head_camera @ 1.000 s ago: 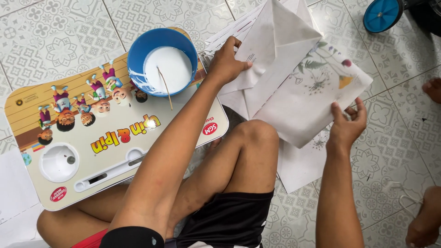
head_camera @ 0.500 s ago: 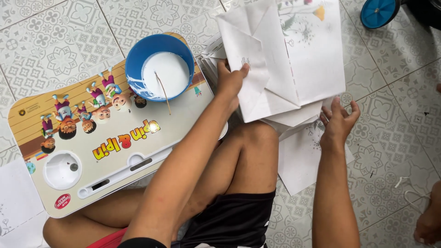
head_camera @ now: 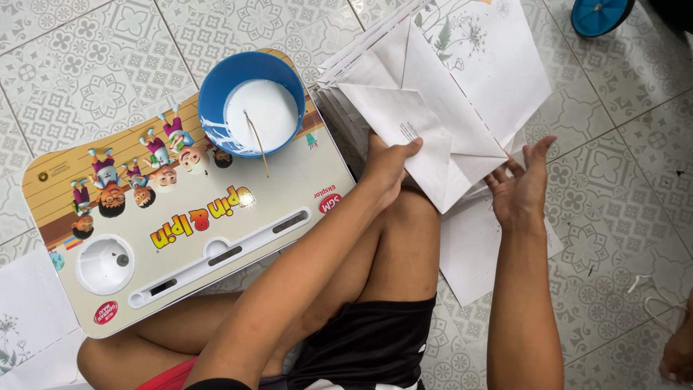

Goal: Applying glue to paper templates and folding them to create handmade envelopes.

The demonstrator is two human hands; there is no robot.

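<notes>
1 folded white paper envelope (head_camera: 426, 137) sits above the person's raised knee, right of centre, resting on a stack of similar white sheets (head_camera: 498, 79) printed with pale flowers. The left hand (head_camera: 388, 167) has its grip closed on the envelope's near flap, thumb on top. The right hand (head_camera: 521, 189) is spread wide, palm up, holding nothing, its fingertips just under the envelope's right edge.

Left of the hands, a small lap table (head_camera: 188, 217) with cartoon figures carries a blue bowl (head_camera: 253, 101) of white liquid, probably glue, with a thin stick (head_camera: 258, 144) leaning in it.

Risk: the bowl stands near the left forearm; a sweep of that arm could tip it and wet the paper. With only 1 hand gripping, the envelope could unfold or slide off the stack.

Hidden: the stack runs out of frame at the far edge, so its sheet count cannot be told. A blue wheel (head_camera: 599, 14) at far right is cut off.
</notes>
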